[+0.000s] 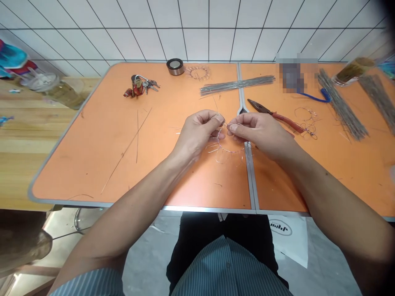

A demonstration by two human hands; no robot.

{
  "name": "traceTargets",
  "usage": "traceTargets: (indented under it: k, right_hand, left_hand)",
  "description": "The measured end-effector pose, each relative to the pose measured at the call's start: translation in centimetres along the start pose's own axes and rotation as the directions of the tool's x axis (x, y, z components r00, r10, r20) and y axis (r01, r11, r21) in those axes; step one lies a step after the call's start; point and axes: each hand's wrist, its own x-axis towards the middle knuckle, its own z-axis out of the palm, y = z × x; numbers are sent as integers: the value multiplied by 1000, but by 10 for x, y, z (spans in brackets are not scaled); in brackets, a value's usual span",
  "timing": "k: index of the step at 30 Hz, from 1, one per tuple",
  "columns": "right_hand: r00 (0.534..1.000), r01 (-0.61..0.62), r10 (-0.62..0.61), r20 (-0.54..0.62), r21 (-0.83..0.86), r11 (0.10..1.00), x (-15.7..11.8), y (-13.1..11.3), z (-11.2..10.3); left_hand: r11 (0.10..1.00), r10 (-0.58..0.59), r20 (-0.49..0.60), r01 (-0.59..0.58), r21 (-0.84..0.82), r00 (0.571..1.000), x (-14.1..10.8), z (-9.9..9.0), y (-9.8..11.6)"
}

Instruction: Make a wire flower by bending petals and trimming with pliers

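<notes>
Over the orange folding table, my left hand [202, 129] pinches a thin wire ring [230, 151] between thumb and forefinger. My right hand [257, 130] faces it from the right, its thumb and forefinger closed on wire of the same ring. The two sets of fingertips almost meet at the top of the ring. Its lower curve hangs below my hands, with fine wire loops sticking outward and small dark twists along it. Exactly how the wire ends lie between my fingertips is too fine to make out. Red-handled long-nose pliers [277, 116] lie just beyond my right hand.
A bundle of straight wires [237, 85] lies behind my hands, with a thicker bundle [342, 105] at right. Keys [141, 86], a tape roll [175, 66], another wire ring [197, 73] and a glass of brown liquid [353, 71] are around. A metal seam [251, 176] divides the table [77, 156].
</notes>
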Motion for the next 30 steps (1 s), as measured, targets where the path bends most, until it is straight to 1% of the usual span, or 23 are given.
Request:
traceTargets:
  k: [2, 5, 7, 10, 13, 17, 23, 25, 30]
  right_hand:
    - [999, -33, 32, 20, 43, 999, 0, 0, 2]
    - [999, -37, 34, 32, 83, 996, 1, 0, 3]
    - [998, -50, 48, 26, 80, 996, 1, -2, 2]
    - [995, -104, 103, 13, 62, 993, -1, -8, 1]
    - [990, -141, 141, -3, 25, 990, -3, -15, 2]
    - [990, -135, 133, -37, -35, 990, -4, -16, 4]
    - [989, -136, 133, -60, -67, 988, -3, -15, 4]
    - [989, -137, 132, -70, -76, 988, -3, -15, 4]
    - [992, -95, 87, -93, -92, 991, -5, -16, 4]
  left_hand:
    - [1000, 15, -9, -16, -6, 1000, 0, 0, -1]
    - [999, 37, -8, -37, -16, 999, 0, 1, -2]
    - [998, 54, 3, -54, -14, 999, 0, 2, -3]
    - [997, 83, 23, -83, -7, 996, 0, 3, -5]
    - [996, 89, 36, -89, -14, 995, 0, 3, -8]
    - [996, 87, 54, -86, -16, 995, 1, 3, -9]
    - [988, 156, 57, -154, -25, 986, 4, 0, -9]
    - [989, 146, 58, -145, -33, 988, 4, 0, -8]
    - [997, 78, 54, -77, -19, 995, 3, 1, -5]
